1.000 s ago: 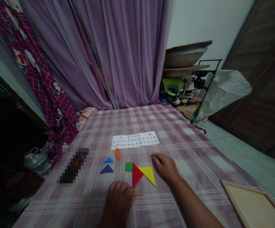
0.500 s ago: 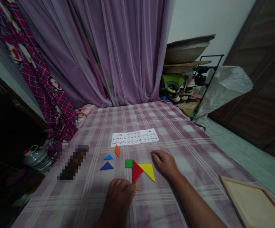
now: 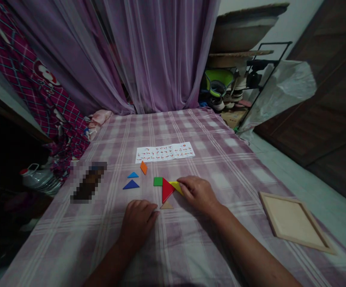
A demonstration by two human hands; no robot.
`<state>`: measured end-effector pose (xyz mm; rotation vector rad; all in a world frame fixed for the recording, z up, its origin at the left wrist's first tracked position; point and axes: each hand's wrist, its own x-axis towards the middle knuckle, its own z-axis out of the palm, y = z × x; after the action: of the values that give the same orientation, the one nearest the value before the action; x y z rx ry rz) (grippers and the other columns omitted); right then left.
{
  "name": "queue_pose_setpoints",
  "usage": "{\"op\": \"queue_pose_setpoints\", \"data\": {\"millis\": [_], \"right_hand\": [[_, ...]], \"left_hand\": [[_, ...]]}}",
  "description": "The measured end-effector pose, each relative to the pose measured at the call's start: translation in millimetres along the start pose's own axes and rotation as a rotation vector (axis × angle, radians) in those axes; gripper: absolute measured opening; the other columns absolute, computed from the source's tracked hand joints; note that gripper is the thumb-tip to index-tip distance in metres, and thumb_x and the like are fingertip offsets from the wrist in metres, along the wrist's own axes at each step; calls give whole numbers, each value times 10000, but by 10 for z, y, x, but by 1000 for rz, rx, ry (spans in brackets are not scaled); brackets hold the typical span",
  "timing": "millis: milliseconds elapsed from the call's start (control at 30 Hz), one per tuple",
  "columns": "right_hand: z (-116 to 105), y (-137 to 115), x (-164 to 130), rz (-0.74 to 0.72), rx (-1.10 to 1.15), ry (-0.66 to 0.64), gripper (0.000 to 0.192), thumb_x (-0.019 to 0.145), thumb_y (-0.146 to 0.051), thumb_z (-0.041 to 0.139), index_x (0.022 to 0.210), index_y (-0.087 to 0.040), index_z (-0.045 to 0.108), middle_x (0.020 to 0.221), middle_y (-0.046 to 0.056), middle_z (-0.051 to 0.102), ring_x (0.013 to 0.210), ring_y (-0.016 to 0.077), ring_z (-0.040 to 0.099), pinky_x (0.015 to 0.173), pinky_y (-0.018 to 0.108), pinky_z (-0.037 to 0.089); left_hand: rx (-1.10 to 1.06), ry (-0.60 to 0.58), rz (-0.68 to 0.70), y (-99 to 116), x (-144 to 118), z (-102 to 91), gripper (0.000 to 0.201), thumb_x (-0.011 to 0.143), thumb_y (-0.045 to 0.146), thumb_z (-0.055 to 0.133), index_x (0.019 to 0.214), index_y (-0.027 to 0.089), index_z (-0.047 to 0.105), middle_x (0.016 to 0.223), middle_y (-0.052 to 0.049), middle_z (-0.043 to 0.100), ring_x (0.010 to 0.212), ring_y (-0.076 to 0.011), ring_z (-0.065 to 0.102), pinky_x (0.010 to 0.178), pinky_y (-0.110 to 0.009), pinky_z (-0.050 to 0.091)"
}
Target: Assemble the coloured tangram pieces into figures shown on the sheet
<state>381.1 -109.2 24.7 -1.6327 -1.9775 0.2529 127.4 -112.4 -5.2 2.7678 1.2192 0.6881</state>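
My right hand (image 3: 198,195) has its fingers closed over the yellow triangle (image 3: 177,187), hiding the right part of it. Left of that lies a red triangle (image 3: 167,190), its edge meeting the yellow one. A green square (image 3: 158,181) touches the red piece at its upper left. Below the red tip sits a small tan triangle (image 3: 167,205). Just beside the tan piece my left hand (image 3: 138,221) rests on the cloth, empty, thumb and forefinger apart. Farther left are a dark blue triangle (image 3: 131,184), a light blue triangle (image 3: 133,175) and an orange parallelogram (image 3: 143,168).
Behind the pieces a white sheet (image 3: 165,153) with small printed figures lies on the plaid cloth (image 3: 221,239). A shallow wooden tray (image 3: 295,221) is at the right. A pixelated dark object (image 3: 89,183) lies left. Purple curtains (image 3: 164,59) hang at the far edge.
My right hand has moved left onto the yellow triangle. My left hand has let go of the tan triangle and drawn slightly away. The view has tipped downward.
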Motion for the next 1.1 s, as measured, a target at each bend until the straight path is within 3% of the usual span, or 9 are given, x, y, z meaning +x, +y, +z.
{"op": "queue_pose_setpoints", "data": {"millis": [133, 233, 500, 667, 800, 900, 1100], "right_hand": [[32, -426, -255, -45, -83, -234, 215, 922, -283, 516, 1007, -217, 702, 929, 58, 698, 873, 186, 631, 762, 273, 462], [132, -544, -392, -5, -87, -296, 219, 929, -269, 514, 1063, -213, 677, 1000, 60, 670, 907, 179, 615, 784, 264, 456], [204, -558, -417, 65, -120, -309, 226, 920, -312, 570, 1098, -215, 669, 1060, 62, 646, 948, 197, 621, 801, 282, 476], [197, -605, -382, 102, -136, -324, 297, 1003, -336, 420, 976, -209, 688, 972, 66, 692, 893, 182, 652, 746, 260, 447], [152, -626, -371, 268, -60, -317, 281, 957, -327, 488, 1184, -220, 615, 954, 52, 746, 856, 198, 694, 701, 265, 431], [115, -611, -406, 325, -47, -326, 386, 925, -294, 515, 1302, -217, 543, 959, 56, 760, 856, 218, 708, 706, 281, 432], [136, -578, -507, 257, -22, -323, 330, 870, -268, 583, 1195, -215, 602, 1045, 59, 718, 945, 206, 677, 780, 272, 443]], "left_hand": [[-20, -78, -2, 62, 30, 16, 123, 944, 282, 537, 935, 225, 646, 827, -19, 632, 801, -219, 559, 786, -394, 387], [-57, -135, -36, 119, 49, 3, 120, 936, 260, 537, 899, 227, 646, 826, -15, 631, 804, -213, 563, 794, -392, 386], [-193, -50, -55, 128, 56, 43, 193, 951, 283, 508, 845, 225, 658, 803, -6, 660, 799, -182, 587, 773, -357, 404], [-230, 3, -31, 115, 109, 29, 216, 970, 293, 493, 912, 229, 692, 818, -7, 682, 797, -180, 606, 769, -358, 413], [-199, -5, -59, 103, 91, 14, 218, 975, 293, 485, 976, 228, 693, 845, -13, 685, 821, -190, 614, 762, -358, 414], [-148, -18, 20, 112, 28, 22, 218, 981, 292, 476, 999, 232, 685, 844, -15, 672, 814, -191, 593, 779, -368, 406], [-15, -19, 155, 172, -3, 1, 167, 962, 242, 516, 1018, 243, 673, 844, -17, 644, 789, -190, 553, 779, -376, 399]]}}
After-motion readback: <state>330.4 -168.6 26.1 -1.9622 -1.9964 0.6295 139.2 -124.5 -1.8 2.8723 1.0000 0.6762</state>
